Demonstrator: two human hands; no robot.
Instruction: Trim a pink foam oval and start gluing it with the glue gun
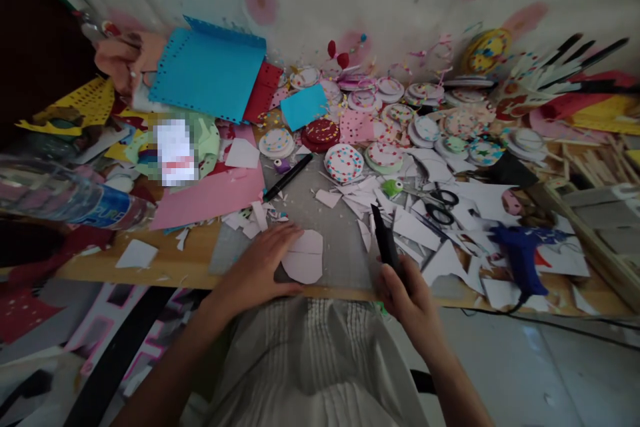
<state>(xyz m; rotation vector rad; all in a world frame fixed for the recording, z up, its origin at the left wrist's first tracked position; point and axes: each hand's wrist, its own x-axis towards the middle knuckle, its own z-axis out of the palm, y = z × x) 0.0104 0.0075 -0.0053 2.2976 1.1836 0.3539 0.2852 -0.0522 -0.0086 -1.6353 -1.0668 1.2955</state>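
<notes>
A white paper piece with trimmed corners and a line across it (306, 259) lies on the grey cutting mat (345, 240) near the table's front edge. My left hand (267, 263) rests at its left side, thumb and fingers spread apart, touching the paper's edge. My right hand (406, 287) is wrapped round a black utility knife (384, 237), its tip pointing up and away from me, to the right of the paper. A black pen (289, 177) lies beyond my left hand. White paper scraps (415, 227) surround the knife.
Decorated paper discs (344, 163) crowd the back. Black-handled scissors (441, 205) and a blue glue gun (523, 253) lie at the right, with a cable over the front edge. A plastic bottle (75, 197) and pink paper (210, 197) are at the left. A pen cup (520, 97) stands back right.
</notes>
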